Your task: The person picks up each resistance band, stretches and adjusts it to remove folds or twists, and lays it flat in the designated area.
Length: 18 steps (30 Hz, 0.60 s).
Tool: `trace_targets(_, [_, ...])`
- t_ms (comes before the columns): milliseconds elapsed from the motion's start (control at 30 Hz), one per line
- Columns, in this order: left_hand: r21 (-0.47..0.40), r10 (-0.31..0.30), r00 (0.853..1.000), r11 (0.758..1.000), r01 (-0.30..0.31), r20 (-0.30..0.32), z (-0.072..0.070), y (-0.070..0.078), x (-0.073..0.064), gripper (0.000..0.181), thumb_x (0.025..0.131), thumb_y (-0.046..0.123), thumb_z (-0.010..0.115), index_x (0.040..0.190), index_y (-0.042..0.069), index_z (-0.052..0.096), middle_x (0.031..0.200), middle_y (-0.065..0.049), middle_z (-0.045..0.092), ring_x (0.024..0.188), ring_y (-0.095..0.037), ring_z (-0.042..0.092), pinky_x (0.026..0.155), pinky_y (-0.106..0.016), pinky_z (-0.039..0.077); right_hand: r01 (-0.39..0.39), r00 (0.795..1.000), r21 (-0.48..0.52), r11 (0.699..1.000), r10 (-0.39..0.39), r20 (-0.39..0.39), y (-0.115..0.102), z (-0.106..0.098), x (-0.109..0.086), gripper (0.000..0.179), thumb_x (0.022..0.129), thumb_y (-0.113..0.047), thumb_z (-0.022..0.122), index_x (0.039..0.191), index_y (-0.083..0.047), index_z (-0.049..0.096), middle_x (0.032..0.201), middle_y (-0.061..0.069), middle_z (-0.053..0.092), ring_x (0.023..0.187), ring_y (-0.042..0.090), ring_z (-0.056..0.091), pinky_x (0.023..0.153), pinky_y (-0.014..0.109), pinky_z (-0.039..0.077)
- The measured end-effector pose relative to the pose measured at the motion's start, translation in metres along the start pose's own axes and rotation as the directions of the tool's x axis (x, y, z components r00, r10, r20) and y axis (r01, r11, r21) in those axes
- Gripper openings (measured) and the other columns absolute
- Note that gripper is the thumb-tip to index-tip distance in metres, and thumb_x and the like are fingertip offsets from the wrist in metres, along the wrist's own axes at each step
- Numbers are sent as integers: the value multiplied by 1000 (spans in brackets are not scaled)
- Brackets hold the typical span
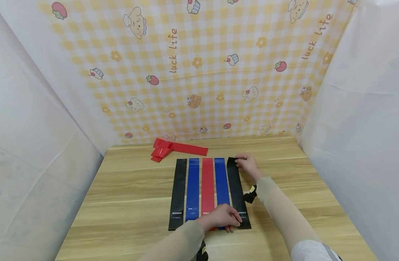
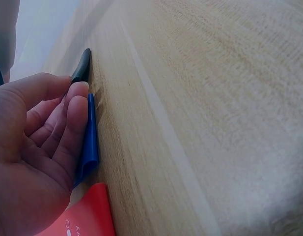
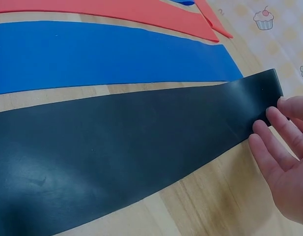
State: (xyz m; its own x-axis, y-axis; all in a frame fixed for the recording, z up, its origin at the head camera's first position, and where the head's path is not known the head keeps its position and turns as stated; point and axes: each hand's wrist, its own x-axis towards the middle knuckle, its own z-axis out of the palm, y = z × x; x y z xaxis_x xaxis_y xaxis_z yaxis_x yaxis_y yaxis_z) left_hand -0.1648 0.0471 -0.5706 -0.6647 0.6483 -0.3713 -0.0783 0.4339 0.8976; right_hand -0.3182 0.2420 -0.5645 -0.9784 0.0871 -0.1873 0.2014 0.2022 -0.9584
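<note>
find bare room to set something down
Bare table lies left of the left-hand black band, toward the left white sheet, and right of the right forearm. Crowded: the row of five bands, narrow gaps, left grip and right grip at the right-hand black band; the separate red band lies behind.

Looking forward and down from the head, above the fingers [image 2: 75,120]; from each wrist, close behind them, sharing the touched black band [image 3: 131,142].
</note>
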Motion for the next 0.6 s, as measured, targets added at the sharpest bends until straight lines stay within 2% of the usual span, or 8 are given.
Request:
trace_targets(400, [-5, -2, 1000, 1000, 2, 7, -1, -2, 1, 5, 87, 7, 71, 85, 10, 74, 64, -7, 66, 49, -14, 59, 49, -29, 53, -38, 998, 4, 999, 38, 59, 5, 3, -1, 42, 98, -11, 56, 138, 0, 50, 133, 25, 53, 115, 37, 55, 89, 42, 50])
trace_targets(600, [-10, 3, 1000, 1000, -3, 16, -2, -3, 1, 4, 87, 7, 71, 86, 9, 74, 65, -7, 67, 49, -14, 59, 48, -29, 52, -44, 996, -17, 999, 45, 72, 3, 3, -1, 43, 99, -12, 55, 141, -2, 48, 137, 23, 50, 119, 36, 53, 92, 44, 48])
